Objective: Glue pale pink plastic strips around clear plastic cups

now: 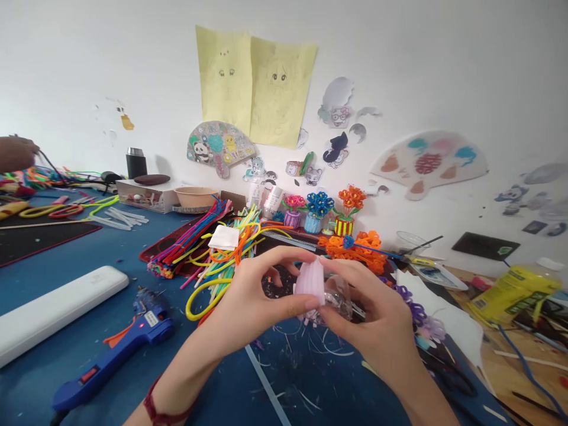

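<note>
Both hands meet at the middle of the view around a small pale pink ribbed piece [312, 283]. My left hand [261, 290] pinches it between the thumb below and the fingers above. From the other side, my right hand [373, 302] grips its right edge with thumb and fingers. Something clear and shiny [338, 299] shows beneath the right fingers; what it is cannot be made out. A blue glue gun [119, 349] lies on the blue table mat [195, 378] to the left of my left forearm.
Behind the hands lie bundled pipe cleaners [190, 236], orange flowers [359, 251] and small potted flowers [319, 213]. A white box-like bar [57, 310] is at left. A yellow bottle [515, 293] stands at right. Another person's hand [18, 154] shows at far left.
</note>
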Motion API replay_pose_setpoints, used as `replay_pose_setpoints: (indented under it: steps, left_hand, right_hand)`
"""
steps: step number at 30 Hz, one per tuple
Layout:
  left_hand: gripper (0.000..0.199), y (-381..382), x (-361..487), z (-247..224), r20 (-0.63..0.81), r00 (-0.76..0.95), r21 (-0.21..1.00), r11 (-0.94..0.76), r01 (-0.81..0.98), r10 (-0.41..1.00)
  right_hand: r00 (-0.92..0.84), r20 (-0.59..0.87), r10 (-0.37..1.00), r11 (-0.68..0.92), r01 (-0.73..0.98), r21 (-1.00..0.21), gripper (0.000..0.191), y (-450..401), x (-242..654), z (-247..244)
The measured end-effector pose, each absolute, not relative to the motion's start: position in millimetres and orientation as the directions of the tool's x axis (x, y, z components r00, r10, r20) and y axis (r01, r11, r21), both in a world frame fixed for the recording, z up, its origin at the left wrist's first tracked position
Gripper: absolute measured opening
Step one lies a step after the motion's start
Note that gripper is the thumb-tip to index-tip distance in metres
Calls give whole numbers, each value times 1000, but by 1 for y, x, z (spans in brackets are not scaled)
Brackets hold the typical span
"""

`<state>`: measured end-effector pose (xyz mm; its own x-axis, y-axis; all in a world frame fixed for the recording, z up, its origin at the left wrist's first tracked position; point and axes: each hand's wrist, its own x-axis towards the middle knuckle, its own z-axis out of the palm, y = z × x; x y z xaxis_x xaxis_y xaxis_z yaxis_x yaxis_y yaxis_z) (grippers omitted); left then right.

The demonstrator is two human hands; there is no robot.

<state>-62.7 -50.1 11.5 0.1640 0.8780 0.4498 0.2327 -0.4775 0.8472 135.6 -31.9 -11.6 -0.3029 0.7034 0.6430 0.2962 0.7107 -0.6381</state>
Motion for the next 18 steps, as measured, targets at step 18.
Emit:
replay_pose_setpoints:
  steps: [18]
  left_hand:
    - [26, -57, -68, 8, 585, -88, 797, -552, 243, 806]
  right_hand:
    - [-184, 612, 769, 634, 97, -767, 47, -29, 132, -24]
